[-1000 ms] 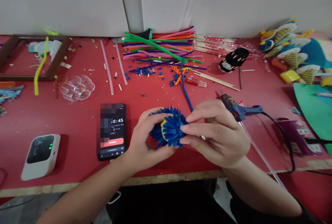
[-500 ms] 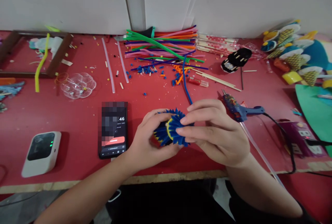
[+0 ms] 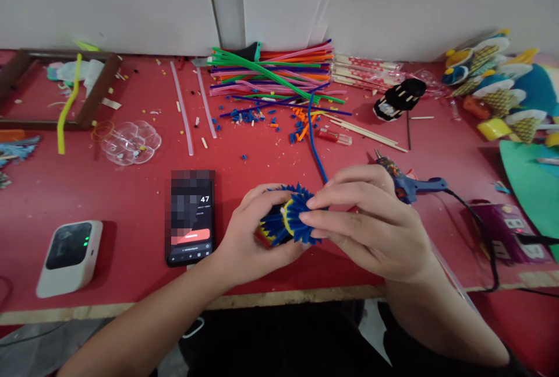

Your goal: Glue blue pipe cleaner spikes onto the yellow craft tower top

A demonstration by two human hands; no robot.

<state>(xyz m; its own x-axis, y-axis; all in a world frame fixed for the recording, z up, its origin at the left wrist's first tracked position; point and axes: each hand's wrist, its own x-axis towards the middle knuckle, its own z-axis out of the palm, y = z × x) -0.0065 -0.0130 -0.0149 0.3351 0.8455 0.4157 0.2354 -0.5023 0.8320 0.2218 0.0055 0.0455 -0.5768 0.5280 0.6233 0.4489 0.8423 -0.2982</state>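
Note:
Above the table's front edge, a blue craft piece [image 3: 297, 214] with spiky, pleated edges and a yellow band is held between both hands. My left hand [image 3: 248, 228] wraps round its left side, thumb below and fingers over the top. From the right, my right hand [image 3: 375, 222] presses its fingertips against the blue pleats; the fingers hide part of that side. A long blue pipe cleaner [image 3: 313, 141] runs from behind my right fingers up to the pile at the back. Whether it joins the craft piece cannot be seen.
Bundled pipe cleaners [image 3: 271, 74] lie at the back, with cut scraps [image 3: 247, 115] in front. A phone [image 3: 201, 214] and a white device [image 3: 70, 257] are left. A glue gun [image 3: 408, 185] with its cord lies close behind my right hand, beside a purple box [image 3: 509, 231].
My right hand has shifted slightly right, its fingertips still on the blue pleats. The craft piece and my left hand have barely moved. The phone's digits went from 46 to 47.

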